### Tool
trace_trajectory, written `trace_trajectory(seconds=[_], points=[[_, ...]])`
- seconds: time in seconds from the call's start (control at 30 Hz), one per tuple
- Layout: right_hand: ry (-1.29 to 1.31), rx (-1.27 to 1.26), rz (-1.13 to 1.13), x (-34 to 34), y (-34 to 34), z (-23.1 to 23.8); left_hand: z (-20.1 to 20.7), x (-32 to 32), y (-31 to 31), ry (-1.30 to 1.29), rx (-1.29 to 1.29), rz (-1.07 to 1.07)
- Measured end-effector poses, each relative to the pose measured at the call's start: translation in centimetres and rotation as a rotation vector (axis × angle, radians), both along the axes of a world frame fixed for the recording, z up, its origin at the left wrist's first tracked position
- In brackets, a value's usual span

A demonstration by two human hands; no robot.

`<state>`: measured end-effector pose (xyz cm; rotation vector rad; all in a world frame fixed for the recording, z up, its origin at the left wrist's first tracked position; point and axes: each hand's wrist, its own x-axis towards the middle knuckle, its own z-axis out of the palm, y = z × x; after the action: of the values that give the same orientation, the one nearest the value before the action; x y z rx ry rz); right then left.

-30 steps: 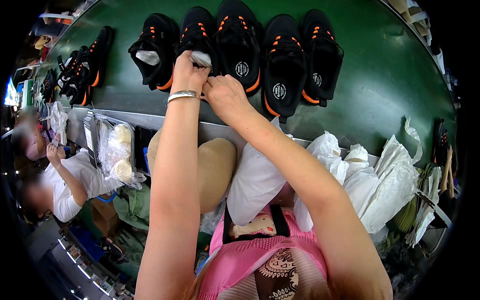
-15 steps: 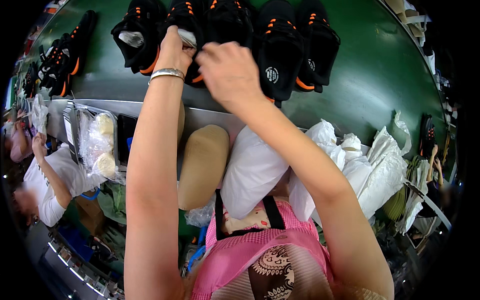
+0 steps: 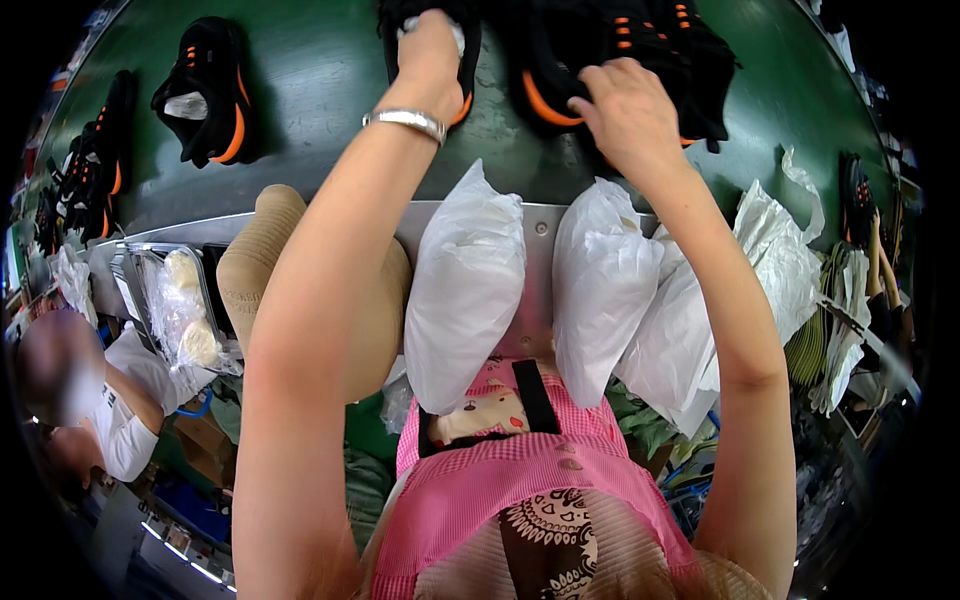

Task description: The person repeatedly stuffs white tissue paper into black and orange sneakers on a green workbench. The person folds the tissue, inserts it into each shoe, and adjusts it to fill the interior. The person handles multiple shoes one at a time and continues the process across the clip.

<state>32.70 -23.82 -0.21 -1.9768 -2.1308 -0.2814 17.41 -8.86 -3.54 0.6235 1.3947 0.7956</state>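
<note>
My left hand, a silver bracelet at its wrist, reaches down into the opening of a black shoe with an orange sole edge. White wadding shows beside the hand; the fingers are hidden inside. To the right, my right hand bends over the heel end of a black shoe, its thumb apart from the fingers. More black shoes crowd beyond and beside that hand. On the left stands another black shoe with white wadding in its opening.
Shoes stand on the green table top. Along its near edge are beige foot-shaped forms, white-wrapped bundles and crumpled white paper. A tray of plastic-wrapped items sits left. A person is at the far left, another at right.
Both hands have moved right. The shoe around my left hand and the shoes by my right hand have shifted right, leaving a wide gap from the left shoe. The view has also shifted.
</note>
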Motion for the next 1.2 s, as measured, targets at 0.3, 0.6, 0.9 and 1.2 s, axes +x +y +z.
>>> trace_trajectory(seconds=[0.3,0.6,0.9,1.2], points=[[0.33,-0.37,-0.002,-10.8,2.3,-1.7,-0.2,1.0,3.9,0.177,-0.018,-0.343],[0.425,-0.269,-0.015,-6.9,-3.1,7.6,-3.1,-3.4,8.2,-0.157,0.004,-0.404],[0.504,-0.377,-0.283,-4.2,-17.0,8.4,12.6,-3.7,-12.5,-0.066,0.419,-1.143],[0.512,-0.001,-0.224,-4.6,-20.0,6.2,9.6,-1.8,-21.0,0.055,0.429,-1.307]])
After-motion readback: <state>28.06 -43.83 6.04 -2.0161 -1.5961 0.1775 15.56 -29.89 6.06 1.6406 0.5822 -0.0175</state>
